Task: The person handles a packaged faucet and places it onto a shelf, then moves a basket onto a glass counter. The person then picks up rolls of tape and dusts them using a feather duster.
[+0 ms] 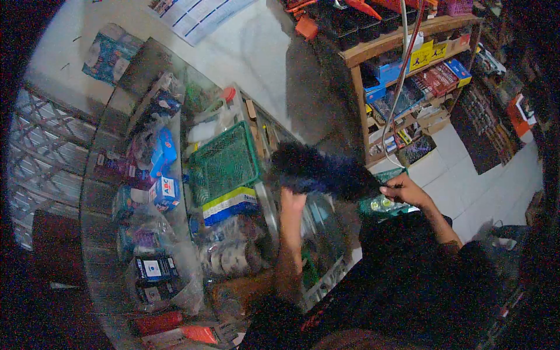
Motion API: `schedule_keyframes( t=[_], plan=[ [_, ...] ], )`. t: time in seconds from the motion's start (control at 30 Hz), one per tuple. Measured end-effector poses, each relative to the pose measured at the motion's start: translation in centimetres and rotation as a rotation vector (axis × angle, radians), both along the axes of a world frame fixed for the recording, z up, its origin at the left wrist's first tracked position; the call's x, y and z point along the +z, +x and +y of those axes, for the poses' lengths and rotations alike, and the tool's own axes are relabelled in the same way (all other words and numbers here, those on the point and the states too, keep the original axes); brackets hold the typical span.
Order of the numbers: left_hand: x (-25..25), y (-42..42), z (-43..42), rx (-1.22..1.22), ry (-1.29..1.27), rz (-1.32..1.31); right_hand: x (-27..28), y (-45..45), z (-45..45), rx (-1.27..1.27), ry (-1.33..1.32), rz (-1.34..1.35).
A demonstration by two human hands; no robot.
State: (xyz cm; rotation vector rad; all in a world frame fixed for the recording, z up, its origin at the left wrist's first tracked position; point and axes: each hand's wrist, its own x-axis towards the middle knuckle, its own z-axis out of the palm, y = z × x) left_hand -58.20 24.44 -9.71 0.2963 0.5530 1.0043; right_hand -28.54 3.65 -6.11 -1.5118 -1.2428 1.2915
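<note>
A dark, fluffy feather duster is held across the middle of the view, in front of my body. At its right end my right hand is closed, thumb and fingers pinching the narrow tip. My left hand is at the lower left edge of the duster, and its fingers are hidden behind the dark fluff. Just left of that hand are a green plastic basket and a blue, white and yellow-green box on the shelf.
Packed shelves on the left hold a blue ABC box, plastic-wrapped rolls and a dark box. A wooden rack with boxed goods stands at right. A pale cable hangs before it.
</note>
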Motion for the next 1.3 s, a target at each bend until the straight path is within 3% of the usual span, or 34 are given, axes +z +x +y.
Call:
schedule_keyframes(
  t=[0.07,0.13,0.23,0.3,0.37,0.43,0.53,0.67,0.8,0.87,0.97,1.13,1.17,1.2,1.23,1.3],
  plan=[
    [-0.3,-0.1,0.0,-0.046,0.150,0.020,-0.2,0.1,0.1,0.052,0.009,-0.020],
    [-0.9,-0.1,-0.1,-0.001,0.365,0.232,0.1,-0.2,0.1,-0.004,0.021,-0.025],
    [-2.0,-0.6,1.0,0.033,0.033,-0.008,-0.1,-0.1,0.0,-0.005,-0.014,0.016],
    [-1.4,-0.6,0.1,-0.066,0.635,0.631,-0.3,-0.1,-0.2,0.018,-0.014,0.022],
    [-0.1,-0.1,-0.3,-0.060,0.571,0.719,-0.2,-0.1,0.0,-0.005,-0.016,0.042],
    [2.7,1.0,-1.3,0.043,-0.156,0.236,-0.2,-0.4,-0.1,-0.070,-0.033,0.080],
    [-1.0,-0.6,0.2,-0.071,-0.056,0.065,0.2,-0.7,0.0,-0.104,-0.023,0.096],
    [-1.0,-1.3,-0.6,-0.138,0.461,0.385,0.0,-0.2,-0.3,0.073,0.032,0.064],
    [2.0,-0.7,-2.5,-0.093,0.594,0.549,-1.7,-0.2,-0.4,0.077,0.045,0.066],
    [2.6,0.1,-2.7,-0.059,0.564,0.507,-1.0,-0.1,-0.4,0.018,-0.021,0.088],
    [2.6,0.8,-2.2,-0.076,0.356,0.244,-1.4,0.3,-0.3,0.149,0.099,0.081],
    [-2.0,-2.3,1.0,-0.367,-0.069,-0.256,-0.6,-0.6,-0.3,0.253,0.032,0.014],
    [-3.5,-2.4,0.8,-0.282,0.443,0.275,-1.5,-0.6,0.0,0.242,0.078,-0.016],
    [-5.0,-2.6,0.6,-0.115,0.800,0.938,-1.3,-0.8,0.1,0.212,0.081,-0.027],
    [-8.6,-3.6,2.6,-0.131,0.972,1.233,-0.8,-0.9,0.2,0.183,0.085,-0.038],
    [-5.2,-2.6,1.2,-0.070,0.590,0.546,-0.8,-0.9,0.4,0.109,0.080,-0.036]
  ],
)
